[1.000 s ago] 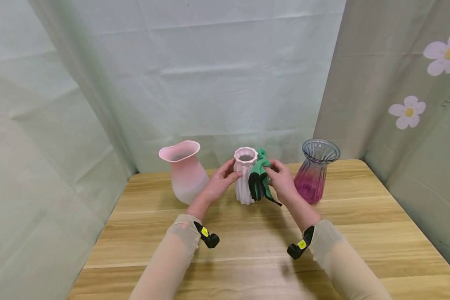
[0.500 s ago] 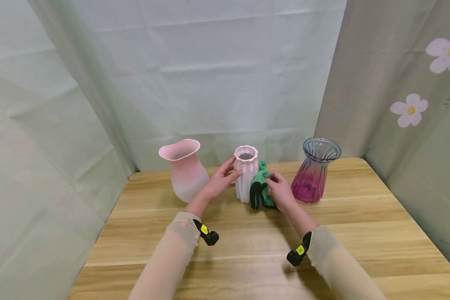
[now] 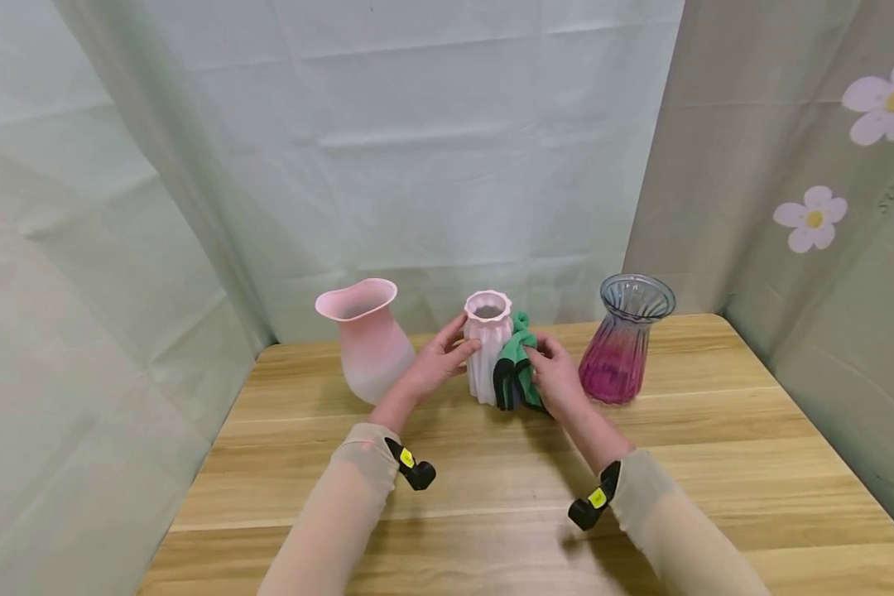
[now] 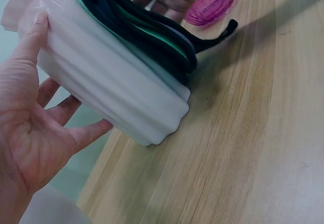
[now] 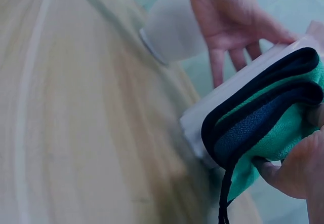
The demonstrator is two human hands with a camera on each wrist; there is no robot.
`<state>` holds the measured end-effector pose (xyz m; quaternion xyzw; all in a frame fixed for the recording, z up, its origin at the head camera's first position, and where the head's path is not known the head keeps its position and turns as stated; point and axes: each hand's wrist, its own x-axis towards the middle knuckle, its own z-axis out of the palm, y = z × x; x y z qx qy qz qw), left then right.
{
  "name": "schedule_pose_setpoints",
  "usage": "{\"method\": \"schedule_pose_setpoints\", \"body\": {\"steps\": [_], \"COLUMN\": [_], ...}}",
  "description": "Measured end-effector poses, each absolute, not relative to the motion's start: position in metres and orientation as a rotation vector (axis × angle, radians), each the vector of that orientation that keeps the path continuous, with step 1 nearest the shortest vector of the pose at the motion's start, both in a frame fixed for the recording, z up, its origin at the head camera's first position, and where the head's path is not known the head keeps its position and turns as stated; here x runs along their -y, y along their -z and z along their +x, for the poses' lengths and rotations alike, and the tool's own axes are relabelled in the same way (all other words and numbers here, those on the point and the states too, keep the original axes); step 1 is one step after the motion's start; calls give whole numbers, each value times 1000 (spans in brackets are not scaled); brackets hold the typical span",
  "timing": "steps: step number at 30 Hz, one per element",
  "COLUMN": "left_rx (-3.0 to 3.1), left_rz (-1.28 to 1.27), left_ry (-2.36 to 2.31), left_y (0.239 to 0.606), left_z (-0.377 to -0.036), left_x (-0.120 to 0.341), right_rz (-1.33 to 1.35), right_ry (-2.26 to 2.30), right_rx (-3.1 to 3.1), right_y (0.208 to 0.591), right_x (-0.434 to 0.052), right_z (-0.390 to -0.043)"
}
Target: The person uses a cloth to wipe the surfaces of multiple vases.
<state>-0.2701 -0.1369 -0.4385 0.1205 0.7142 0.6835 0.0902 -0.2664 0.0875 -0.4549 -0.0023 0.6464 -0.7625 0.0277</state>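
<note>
The left hand (image 3: 438, 364) has its fingers spread and nearly straight, thumb on one side, steadying the left flank of the ribbed white vase (image 3: 487, 348); in the left wrist view the fingertips (image 4: 93, 130) lie flat along the ribs and the thumb rests near the rim. The right hand (image 3: 555, 377) has its fingers curled and clamped on a folded green cloth (image 3: 516, 360) with black edging, pressing it against the vase's right flank; a loose black strand (image 5: 225, 193) hangs from the fold. The white vase stands upright at the middle of the wooden table (image 3: 492, 497), near the back edge.

Just left of it, apart from the left hand, stands a frosted pink vase (image 3: 365, 339) with a flared lip. On the right, close beside the right hand's knuckles, stands a fluted glass vase (image 3: 622, 339) tinted magenta below. Pale green fabric (image 3: 447, 149) hangs close behind all three vases. In front of the wrists the tabletop runs broad toward the near edge.
</note>
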Motion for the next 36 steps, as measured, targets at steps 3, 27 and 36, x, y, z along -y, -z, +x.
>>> {"method": "schedule_pose_setpoints", "body": {"steps": [3,27,36], "left_rx": [-2122,-2164,-2147], "left_rz": [366,362,379], "left_ry": [-2038,-2007,-2018], "left_y": [439,440,438], "left_z": [-270,-269,-268], "left_x": [136,137,136], "right_rz": [-24,-139,-57], "right_ry": [2358,2295,2353], "right_rx": [-2002,-2215,-2142], "right_y": [442,407,427], "right_x": [-87,-83,-83], "right_z": [-266,-264,-263]}}
